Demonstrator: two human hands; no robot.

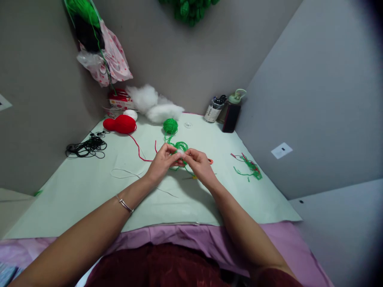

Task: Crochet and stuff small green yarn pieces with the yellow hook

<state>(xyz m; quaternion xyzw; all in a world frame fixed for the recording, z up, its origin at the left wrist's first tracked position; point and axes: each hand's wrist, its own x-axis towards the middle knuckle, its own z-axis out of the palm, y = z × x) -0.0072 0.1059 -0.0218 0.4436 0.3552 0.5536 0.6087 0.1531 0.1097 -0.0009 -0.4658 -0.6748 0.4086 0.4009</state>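
Above the middle of the table, my left hand and my right hand meet with their fingertips pinched together. Between them sits a small white tuft of stuffing, held by both hands. Loose loops of green yarn lie just behind the fingers and lead back to a green yarn ball. Partly hidden by my right hand are an orange-handled item and a thin tool with a yellow part. Whether the fingers also hold something under the tuft cannot be seen.
White stuffing is heaped at the back, beside red yarn. Black cords lie left, and a white cord nearer me. Green and red yarn scraps lie right. A pen cup, phone and bottle stand back right.
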